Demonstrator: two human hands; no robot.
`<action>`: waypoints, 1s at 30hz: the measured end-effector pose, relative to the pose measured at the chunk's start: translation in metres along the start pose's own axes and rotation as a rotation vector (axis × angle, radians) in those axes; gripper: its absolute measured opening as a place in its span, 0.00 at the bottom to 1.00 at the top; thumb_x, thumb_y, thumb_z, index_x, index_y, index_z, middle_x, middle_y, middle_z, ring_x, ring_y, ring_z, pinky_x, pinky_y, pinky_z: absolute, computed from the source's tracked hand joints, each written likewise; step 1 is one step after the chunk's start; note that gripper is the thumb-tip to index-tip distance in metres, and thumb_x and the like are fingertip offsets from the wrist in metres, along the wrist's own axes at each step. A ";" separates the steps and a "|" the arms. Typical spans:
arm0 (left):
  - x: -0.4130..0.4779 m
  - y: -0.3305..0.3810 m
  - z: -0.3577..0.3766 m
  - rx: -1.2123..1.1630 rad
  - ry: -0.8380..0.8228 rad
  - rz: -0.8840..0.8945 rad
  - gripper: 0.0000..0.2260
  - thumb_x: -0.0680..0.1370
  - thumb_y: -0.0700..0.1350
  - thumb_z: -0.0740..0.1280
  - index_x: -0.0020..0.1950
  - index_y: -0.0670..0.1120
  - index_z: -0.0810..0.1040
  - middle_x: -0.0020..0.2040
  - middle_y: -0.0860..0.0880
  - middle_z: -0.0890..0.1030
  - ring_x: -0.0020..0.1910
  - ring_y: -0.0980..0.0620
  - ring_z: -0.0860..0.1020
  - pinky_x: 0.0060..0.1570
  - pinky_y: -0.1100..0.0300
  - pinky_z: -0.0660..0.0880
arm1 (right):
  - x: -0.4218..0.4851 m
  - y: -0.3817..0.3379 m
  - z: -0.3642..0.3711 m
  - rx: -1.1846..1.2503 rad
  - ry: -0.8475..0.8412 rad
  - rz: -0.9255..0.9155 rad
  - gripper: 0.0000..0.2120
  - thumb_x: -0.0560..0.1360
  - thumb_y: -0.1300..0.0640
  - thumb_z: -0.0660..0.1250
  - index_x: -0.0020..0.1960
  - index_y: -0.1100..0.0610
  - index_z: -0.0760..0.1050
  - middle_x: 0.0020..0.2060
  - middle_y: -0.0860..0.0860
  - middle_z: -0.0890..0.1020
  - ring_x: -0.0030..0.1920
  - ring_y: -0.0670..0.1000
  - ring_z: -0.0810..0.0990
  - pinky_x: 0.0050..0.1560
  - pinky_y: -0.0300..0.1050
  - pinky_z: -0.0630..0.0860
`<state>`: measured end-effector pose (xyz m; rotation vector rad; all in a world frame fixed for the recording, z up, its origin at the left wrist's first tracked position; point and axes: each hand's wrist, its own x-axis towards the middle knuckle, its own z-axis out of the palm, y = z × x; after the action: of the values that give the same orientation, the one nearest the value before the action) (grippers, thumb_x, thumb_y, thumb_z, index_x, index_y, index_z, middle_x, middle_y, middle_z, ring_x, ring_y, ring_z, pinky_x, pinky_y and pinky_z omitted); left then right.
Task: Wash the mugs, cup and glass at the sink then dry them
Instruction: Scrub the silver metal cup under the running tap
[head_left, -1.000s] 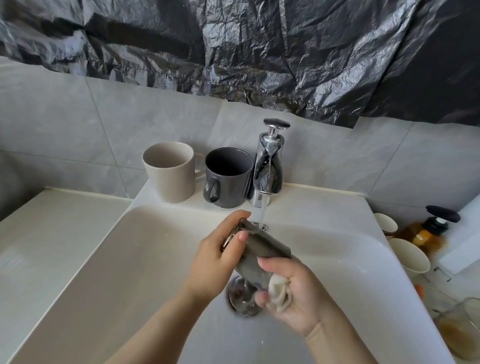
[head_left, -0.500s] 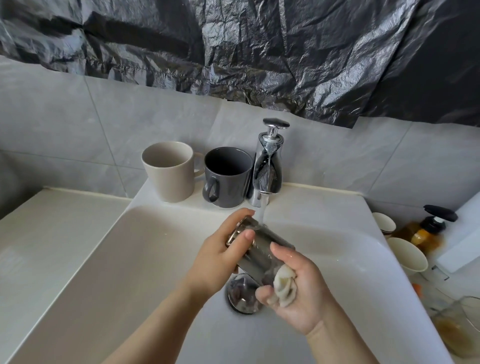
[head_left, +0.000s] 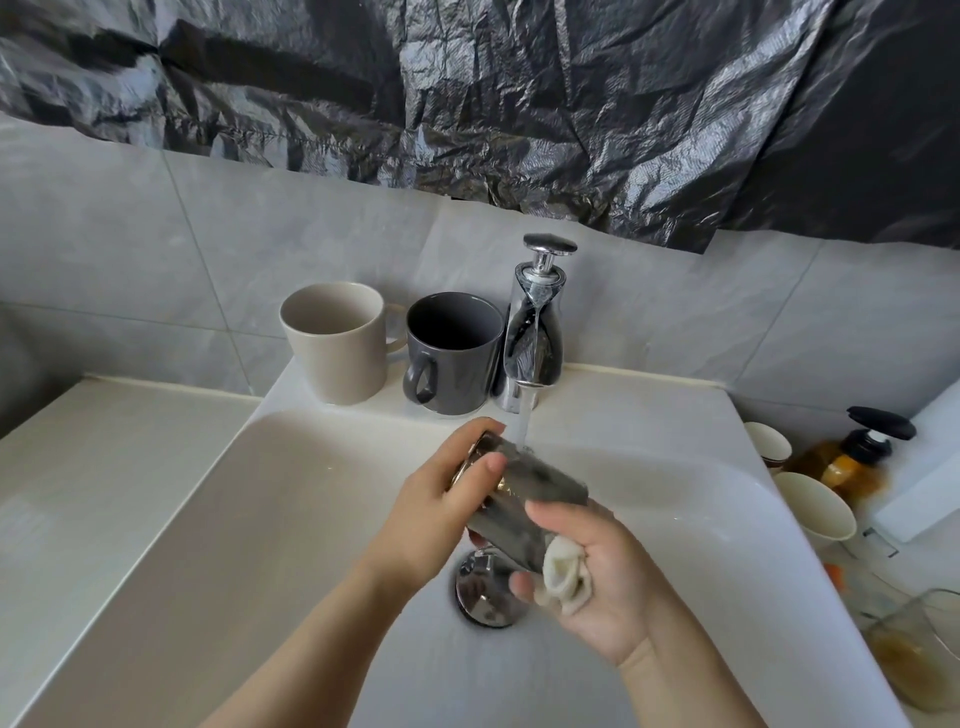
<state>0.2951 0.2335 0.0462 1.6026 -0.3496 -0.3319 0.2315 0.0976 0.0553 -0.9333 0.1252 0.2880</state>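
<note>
Crinkled, shiny black plastic sheet (head_left: 519, 104) above matt grey tiles (head_left: 104, 234). Tap (head_left: 535, 332) and drain (head_left: 483, 597) are polished chrome. Smooth white sink (head_left: 260, 519). Beige mug (head_left: 337, 343) and grey mug (head_left: 452, 353) look satin ceramic.

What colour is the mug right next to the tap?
The mug is dark grey, inside and out; the head view shows it clearly, beside the tap.

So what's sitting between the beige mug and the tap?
The dark grey mug stands there, with the beige mug on one side and the chrome tap on the other, in the head view.
</note>
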 end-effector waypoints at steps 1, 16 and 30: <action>0.000 0.002 -0.001 -0.039 -0.023 -0.075 0.14 0.72 0.59 0.64 0.54 0.55 0.76 0.34 0.54 0.77 0.27 0.55 0.73 0.25 0.65 0.65 | 0.001 0.000 0.002 -0.159 0.054 -0.050 0.14 0.63 0.61 0.70 0.49 0.54 0.83 0.48 0.60 0.84 0.46 0.58 0.82 0.33 0.47 0.79; -0.002 -0.001 -0.001 -0.084 -0.094 -0.130 0.11 0.73 0.60 0.63 0.54 0.63 0.74 0.38 0.58 0.78 0.32 0.57 0.73 0.29 0.64 0.68 | -0.003 -0.006 0.007 -0.225 0.126 0.002 0.15 0.66 0.61 0.70 0.52 0.54 0.80 0.46 0.52 0.85 0.44 0.54 0.82 0.29 0.40 0.74; -0.006 -0.010 0.003 -0.049 -0.021 0.048 0.13 0.72 0.56 0.62 0.56 0.61 0.74 0.40 0.55 0.79 0.32 0.58 0.74 0.30 0.65 0.70 | 0.000 -0.002 0.004 -0.261 0.110 -0.128 0.11 0.65 0.59 0.69 0.48 0.54 0.81 0.45 0.53 0.86 0.44 0.53 0.85 0.33 0.45 0.76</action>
<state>0.2882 0.2337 0.0359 1.5413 -0.3927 -0.3184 0.2317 0.1003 0.0591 -1.2119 0.1306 0.1355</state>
